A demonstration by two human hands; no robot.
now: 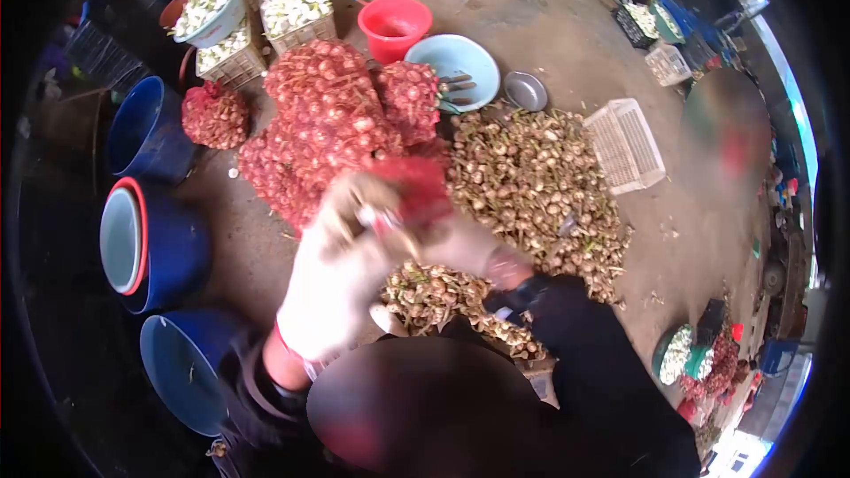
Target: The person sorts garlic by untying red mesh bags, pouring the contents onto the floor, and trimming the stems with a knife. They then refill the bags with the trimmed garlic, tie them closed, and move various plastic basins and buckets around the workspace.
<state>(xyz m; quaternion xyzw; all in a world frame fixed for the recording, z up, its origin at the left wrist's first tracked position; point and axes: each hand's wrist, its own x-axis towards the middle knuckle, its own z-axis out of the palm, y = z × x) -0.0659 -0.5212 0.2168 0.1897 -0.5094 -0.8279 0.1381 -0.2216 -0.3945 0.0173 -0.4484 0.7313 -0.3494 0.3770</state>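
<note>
Both hands wear pale gloves and meet in front of the body, blurred by motion. My left hand (341,248) is closed around something small and whitish with a bit of red, which I cannot make out. Close against it is my right hand (456,243), its fingers smeared and partly hidden. A piece of red netting (412,186) hangs at the hands, just above my right hand. Behind them lie full red net sacks of bulbs (323,106). A large heap of loose brownish bulbs (531,177) spreads beyond my right hand, with more bulbs (434,292) below the hands.
Blue barrels (181,248) stand along the left. A red bucket (395,25), a light blue basin (465,66) and a grey bowl (526,90) sit behind the sacks. An empty crate (627,146) lies right of the heap. Crates of white bulbs (299,13) stand at the back left.
</note>
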